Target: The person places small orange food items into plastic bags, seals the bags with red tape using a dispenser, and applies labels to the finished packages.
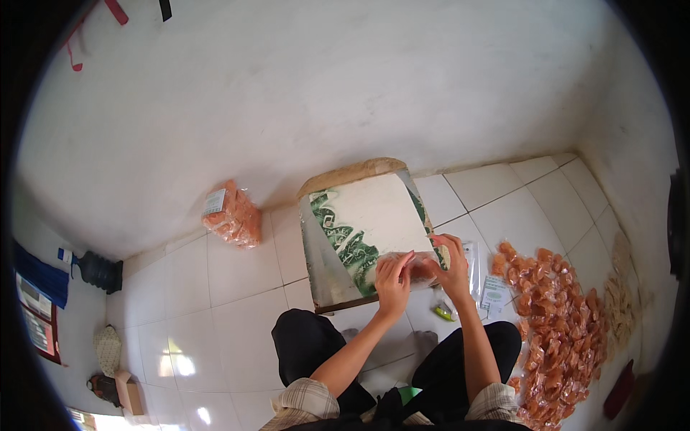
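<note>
My left hand (395, 280) and my right hand (452, 266) are at a clear plastic bag (423, 273) with orange-brown contents, low on the right side of a low table (329, 280). The left fingers rest on the bag's upper left part. My right thumb is at its right side, with the other right fingers raised and apart. Whether either hand grips the film cannot be told. A white sheet with green print (372, 215) covers much of the tabletop beneath the bag.
Many small plastic-wrapped orange packets (560, 323) lie heaped on the tiled floor at right. Clear plastic sleeves (474, 264), printed papers (493, 293) and a yellow-green tool (444, 313) lie beside the table. A large filled bag (232, 215) stands by the wall at left.
</note>
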A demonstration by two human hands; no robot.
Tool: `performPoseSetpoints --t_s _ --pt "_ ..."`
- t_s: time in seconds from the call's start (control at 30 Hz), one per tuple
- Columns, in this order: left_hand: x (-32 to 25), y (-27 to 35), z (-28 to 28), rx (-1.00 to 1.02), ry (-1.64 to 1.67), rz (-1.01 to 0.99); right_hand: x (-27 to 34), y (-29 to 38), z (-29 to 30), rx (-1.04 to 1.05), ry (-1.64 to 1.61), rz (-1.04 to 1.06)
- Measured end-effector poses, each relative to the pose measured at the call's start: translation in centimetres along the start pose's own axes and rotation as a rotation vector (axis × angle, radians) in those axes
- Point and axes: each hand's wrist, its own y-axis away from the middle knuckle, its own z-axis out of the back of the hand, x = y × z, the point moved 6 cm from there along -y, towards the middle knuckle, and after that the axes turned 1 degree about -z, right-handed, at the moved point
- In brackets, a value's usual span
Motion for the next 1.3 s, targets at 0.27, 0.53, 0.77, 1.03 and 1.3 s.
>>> performPoseSetpoints --t_s 0.27,0.53,0.77,1.03,1.3 --pt "-0.8 0.0 -0.3 -0.036 -0.006 -0.046 0.0 1.5 -0.9 0.111 0.388 0.261" --pt "-1.2 0.4 0.1 -0.063 -0.023 -0.035 -1.8 2.9 -1.8 -0.091 0.343 0.220" --pt "-0.4 -1.1 0.1 0.123 0.046 0.063 -3.2 1.8 -1.8 -0.040 0.218 -0.038" --pt "2.1 -3.1 -0.2 0.435 0.122 0.001 -3.4 1.5 -1.8 -0.084 0.150 -0.101" --pt "3.0 -3.8 -1.4 0.730 0.082 0.132 -3.0 1.1 -1.6 -0.028 0.240 -0.041"
